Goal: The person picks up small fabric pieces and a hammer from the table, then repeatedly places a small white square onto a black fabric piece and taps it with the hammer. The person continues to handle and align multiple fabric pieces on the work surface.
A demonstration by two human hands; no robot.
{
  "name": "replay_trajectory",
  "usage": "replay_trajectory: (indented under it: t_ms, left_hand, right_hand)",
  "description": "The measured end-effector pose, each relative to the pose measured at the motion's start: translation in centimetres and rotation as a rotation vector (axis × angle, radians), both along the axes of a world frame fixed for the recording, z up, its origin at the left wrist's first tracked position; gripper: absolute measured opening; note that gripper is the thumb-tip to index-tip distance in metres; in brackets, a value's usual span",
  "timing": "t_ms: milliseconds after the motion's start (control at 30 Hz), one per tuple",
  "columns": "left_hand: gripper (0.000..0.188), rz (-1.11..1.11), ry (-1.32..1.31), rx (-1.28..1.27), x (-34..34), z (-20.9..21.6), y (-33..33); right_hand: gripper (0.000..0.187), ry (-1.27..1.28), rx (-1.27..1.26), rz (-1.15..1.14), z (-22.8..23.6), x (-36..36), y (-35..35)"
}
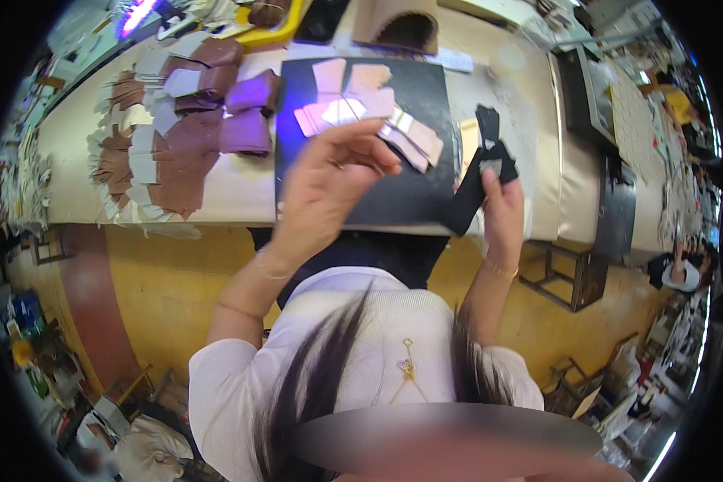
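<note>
My right hand (504, 210) grips a floppy black piece (467, 191), fabric or thin leather, with several strip-like ends. A small grey patch (491, 166) shows on it by the thumb. My left hand (329, 181) is raised over the dark cutting mat (410, 197), its fingers loosely bent and nothing visible in them. On the mat beyond it lie pale pink and cream cut pieces (369, 78), and a small bundle of pale strips (414, 138) fans out by my left fingertips. A cream strip (468, 140) lies beside the black piece.
Brown leather pieces (186, 161) with grey-white ones lie in stacks on the left of the table, beside purple-brown folded bundles (247, 132). A beige curved form (398, 28) and a yellow tray (285, 28) stand at the back. A dark box-like unit (584, 100) is on the right.
</note>
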State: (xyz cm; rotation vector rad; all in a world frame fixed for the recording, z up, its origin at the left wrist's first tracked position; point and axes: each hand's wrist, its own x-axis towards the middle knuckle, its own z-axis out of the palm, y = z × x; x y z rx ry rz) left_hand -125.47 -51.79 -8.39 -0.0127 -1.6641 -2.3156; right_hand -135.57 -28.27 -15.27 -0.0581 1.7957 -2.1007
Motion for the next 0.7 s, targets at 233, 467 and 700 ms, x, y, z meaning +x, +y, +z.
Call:
replay_trajectory:
  t_ms: [233,467,700]
  left_hand:
    - [0.034,-0.685,0.85,0.886,4.5,10.4,2.4]
    - [0.037,-0.706,1.031,0.716,6.9,9.2,3.6]
    - [0.04,-0.715,1.031,0.699,6.5,8.0,5.4]
  right_hand:
    - [0.035,0.158,-0.002,-0.052,-0.3,0.5,0.9]
    - [0.052,0.118,-0.003,0.027,-0.4,2.4,1.6]
    - [0.051,0.158,-0.017,-0.103,-1.6,0.4,5.4]
